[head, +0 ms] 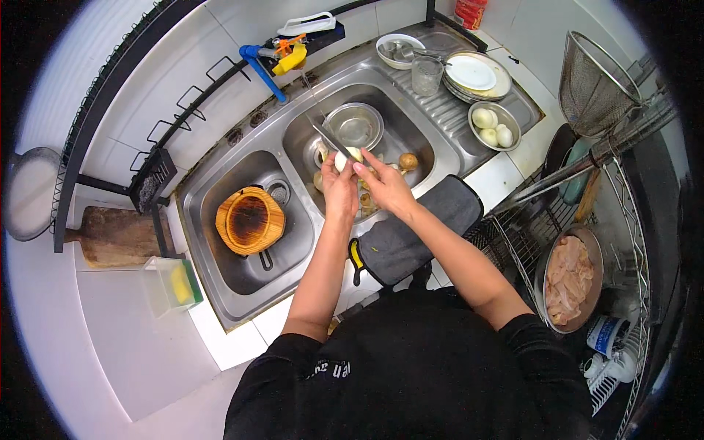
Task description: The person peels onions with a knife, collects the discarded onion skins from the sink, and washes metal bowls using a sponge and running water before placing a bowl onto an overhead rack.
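Observation:
Over the right sink basin, my left hand point(338, 190) grips a peeled onion point(347, 159). My right hand point(388, 184) holds a knife point(331, 135) whose blade lies against the onion and points up and left; its handle is hidden by my fingers. Below in the basin are a round metal bowl point(355, 126), an unpeeled brown onion point(408, 161) and loose onion skins point(366, 201). A metal bowl point(516, 144) of several peeled onions point(488, 136) stands on the drainboard to the right. A thin stream of water seems to fall from the tap point(290, 58).
A wooden base point(250, 221) with a scorched centre lies in the left basin. Stacked plates point(477, 74), a glass point(427, 76) and a white bowl point(400, 50) occupy the drainboard. A grey cloth point(407, 236) covers the sink's front edge. Raw meat point(569, 280) fills a bowl at right.

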The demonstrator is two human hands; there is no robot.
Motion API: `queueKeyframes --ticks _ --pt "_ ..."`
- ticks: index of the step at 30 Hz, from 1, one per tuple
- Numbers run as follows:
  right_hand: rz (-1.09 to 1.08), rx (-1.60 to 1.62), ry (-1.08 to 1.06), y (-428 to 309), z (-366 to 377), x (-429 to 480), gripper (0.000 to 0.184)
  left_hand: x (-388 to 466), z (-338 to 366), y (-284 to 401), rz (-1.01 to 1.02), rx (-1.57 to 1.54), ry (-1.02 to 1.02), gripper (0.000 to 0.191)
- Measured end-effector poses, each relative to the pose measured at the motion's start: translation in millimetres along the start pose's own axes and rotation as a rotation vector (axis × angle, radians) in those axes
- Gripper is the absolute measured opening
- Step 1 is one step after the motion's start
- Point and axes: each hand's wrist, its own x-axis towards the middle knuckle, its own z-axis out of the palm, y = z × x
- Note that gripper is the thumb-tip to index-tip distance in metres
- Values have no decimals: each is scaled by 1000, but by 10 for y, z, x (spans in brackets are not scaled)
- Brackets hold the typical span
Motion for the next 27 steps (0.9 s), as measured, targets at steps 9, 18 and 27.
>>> queueKeyframes --ticks 9,18,27 --pt "43 238 -44 5 -92 -102 57 -38 74 -96 18 -40 -61 35" --pt "264 525 -76 -27 -429 -140 48 -27 184 -143 -32 -89 -172 32" --pt "244 642 -346 17 -832 -157 51 69 171 -98 -302 -161 -196 23"
